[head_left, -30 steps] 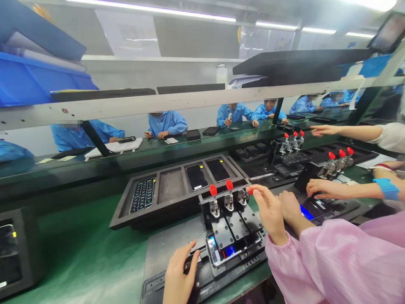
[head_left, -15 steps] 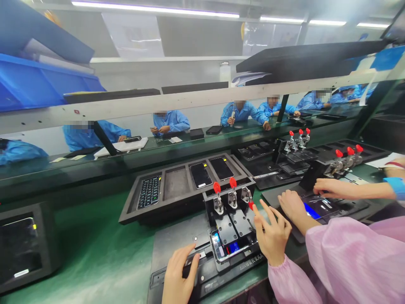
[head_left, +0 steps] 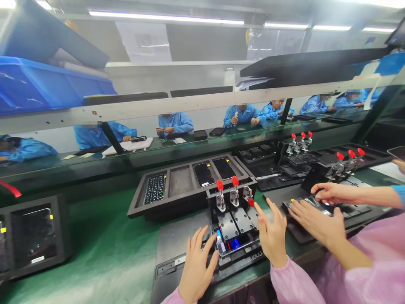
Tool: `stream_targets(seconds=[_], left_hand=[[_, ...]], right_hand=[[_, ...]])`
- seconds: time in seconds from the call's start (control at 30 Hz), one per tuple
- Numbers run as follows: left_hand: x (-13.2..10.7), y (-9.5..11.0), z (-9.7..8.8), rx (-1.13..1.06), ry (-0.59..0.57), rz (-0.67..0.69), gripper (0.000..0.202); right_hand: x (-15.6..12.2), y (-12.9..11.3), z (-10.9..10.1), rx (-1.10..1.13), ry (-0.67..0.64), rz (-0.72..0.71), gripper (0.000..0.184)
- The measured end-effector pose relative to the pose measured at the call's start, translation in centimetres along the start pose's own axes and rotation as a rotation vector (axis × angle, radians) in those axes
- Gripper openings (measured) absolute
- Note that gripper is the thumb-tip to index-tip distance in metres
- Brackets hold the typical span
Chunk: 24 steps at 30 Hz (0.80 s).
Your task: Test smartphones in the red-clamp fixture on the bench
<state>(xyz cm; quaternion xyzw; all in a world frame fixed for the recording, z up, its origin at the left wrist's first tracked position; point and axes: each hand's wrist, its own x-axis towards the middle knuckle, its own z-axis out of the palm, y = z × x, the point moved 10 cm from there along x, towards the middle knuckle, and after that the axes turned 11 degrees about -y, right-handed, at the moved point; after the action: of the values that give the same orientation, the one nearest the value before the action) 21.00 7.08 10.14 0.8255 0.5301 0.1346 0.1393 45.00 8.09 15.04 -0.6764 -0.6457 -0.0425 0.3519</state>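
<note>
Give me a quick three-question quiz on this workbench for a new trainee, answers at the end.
1. How many red-handled toggle clamps stand on the fixture beside the person's right hand?
2. In the black tray behind that fixture, what fills the leftmost compartment? A, a phone; B, a dark gridded panel; C, a blue bin.
3. Fill in the blank: the person's left hand comes out of a ___ sleeve.

Key: 1, three; 2, B; 3, pink.
</note>
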Motion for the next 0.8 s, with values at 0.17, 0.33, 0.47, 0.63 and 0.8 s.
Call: stream_targets(seconds=[0.17, 0.33, 0.47, 0.63, 0.8], left_hand=[[1.1, 1.1, 0.6, 0.029, -0.022, -0.004, 0.042], [0.5, 0.5, 0.2, -0.035, -0.007, -0.021, 0.046], [-0.6, -0.8, -1.1, -0.089, 0.056, -0.055, 0.054], [-2.5, -2.8, -2.4, -0.185, 0.212, -0.102, 0.05], [-6.2, -9.6, -3.1, -0.398, 0.442, -0.302, 0.044]], right_hand=[[-2.1, 0.0, -3.7, 0.283, 0.245, -0.091, 0.035], [-4.4, 1.5, -3.9, 0.358, 0.252, -0.078, 0.031], [-6.0, 2.9, -3.6, 0.358, 0.274, -0.049, 0.03], [-7.3, 3.3, -2.1, 0.37, 0.244, -0.034, 0.026], [-8.7, 3.6, -0.6, 0.35, 0.229, -0.025, 0.024]])
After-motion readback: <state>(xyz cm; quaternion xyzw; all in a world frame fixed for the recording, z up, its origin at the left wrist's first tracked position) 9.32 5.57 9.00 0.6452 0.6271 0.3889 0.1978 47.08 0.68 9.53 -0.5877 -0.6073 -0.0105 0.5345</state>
